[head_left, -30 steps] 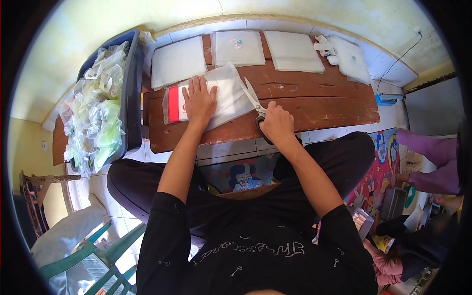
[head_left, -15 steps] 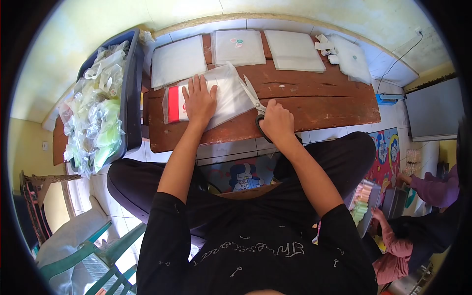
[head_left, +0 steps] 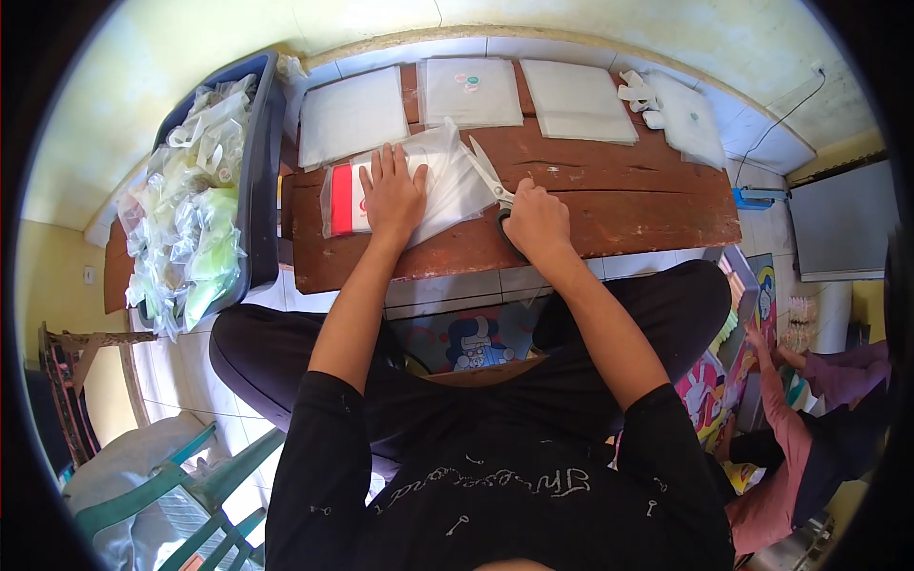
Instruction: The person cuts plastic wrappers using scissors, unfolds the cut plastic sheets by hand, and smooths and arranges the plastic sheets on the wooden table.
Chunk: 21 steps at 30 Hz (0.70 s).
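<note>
Spread flat, my left hand (head_left: 392,198) presses on a stack of clear plastic bags (head_left: 447,190) near the bench's left end. Under its fingers lies a packet with a red band (head_left: 342,200). My right hand (head_left: 537,221) is closed round the black handles of a pair of scissors (head_left: 491,176). The scissor blades are slightly apart and point up and left, beside the right edge of the bags. Part of the handles is hidden by my right hand.
Flat plastic stacks (head_left: 352,116) line the back of the wooden bench (head_left: 628,217), with white rolls (head_left: 636,92) at the right. A dark tub (head_left: 259,181) of filled bags stands left, a green chair (head_left: 143,495) lower left. Co-workers (head_left: 785,457) are at the lower right with a tray (head_left: 738,285).
The view has shifted slightly. At the lower right, a co-worker's arm has reached forward and the tray has moved up toward the bench. My hands keep nearly the same pose.
</note>
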Each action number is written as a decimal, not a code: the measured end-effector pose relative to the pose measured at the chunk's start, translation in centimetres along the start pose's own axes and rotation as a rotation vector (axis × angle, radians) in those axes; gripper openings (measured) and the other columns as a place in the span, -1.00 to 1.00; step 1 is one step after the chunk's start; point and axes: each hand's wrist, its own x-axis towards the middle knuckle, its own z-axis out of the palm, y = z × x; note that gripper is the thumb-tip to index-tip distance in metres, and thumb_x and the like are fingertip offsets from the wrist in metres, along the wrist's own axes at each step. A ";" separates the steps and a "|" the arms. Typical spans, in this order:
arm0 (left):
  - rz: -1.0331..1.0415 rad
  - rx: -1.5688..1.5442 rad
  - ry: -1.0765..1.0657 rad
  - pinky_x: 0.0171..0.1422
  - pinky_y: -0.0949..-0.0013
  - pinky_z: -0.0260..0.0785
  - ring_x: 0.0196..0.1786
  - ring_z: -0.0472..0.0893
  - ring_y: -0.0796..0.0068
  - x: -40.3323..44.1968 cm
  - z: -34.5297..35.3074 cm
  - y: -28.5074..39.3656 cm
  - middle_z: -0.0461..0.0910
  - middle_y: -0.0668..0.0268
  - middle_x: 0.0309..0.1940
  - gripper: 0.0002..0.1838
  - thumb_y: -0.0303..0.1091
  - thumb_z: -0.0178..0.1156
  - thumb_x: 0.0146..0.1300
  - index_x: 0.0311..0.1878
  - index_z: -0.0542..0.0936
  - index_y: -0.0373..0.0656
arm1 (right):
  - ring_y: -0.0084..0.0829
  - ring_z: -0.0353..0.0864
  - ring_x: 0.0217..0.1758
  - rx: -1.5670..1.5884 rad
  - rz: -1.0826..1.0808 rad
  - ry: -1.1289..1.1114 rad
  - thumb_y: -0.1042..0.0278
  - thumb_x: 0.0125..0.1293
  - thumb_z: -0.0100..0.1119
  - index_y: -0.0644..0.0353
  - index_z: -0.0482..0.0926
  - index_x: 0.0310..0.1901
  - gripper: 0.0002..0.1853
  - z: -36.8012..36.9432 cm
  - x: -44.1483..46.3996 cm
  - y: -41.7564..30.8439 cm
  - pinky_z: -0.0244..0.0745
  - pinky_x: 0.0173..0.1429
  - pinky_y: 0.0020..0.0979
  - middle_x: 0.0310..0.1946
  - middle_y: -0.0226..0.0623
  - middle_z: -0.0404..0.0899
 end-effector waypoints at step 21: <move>0.006 -0.011 0.017 0.61 -0.03 -0.25 0.57 0.05 0.13 0.0 0.1 0.0 0.18 0.10 0.49 -0.29 0.10 -0.11 0.44 0.46 0.23 -0.24 | 0.00 0.73 -0.25 -0.007 -0.002 -0.014 0.38 0.12 0.21 0.34 0.46 -0.20 -0.74 -0.2 -1.0 0.3 0.66 -0.15 -0.14 -0.29 0.09 0.66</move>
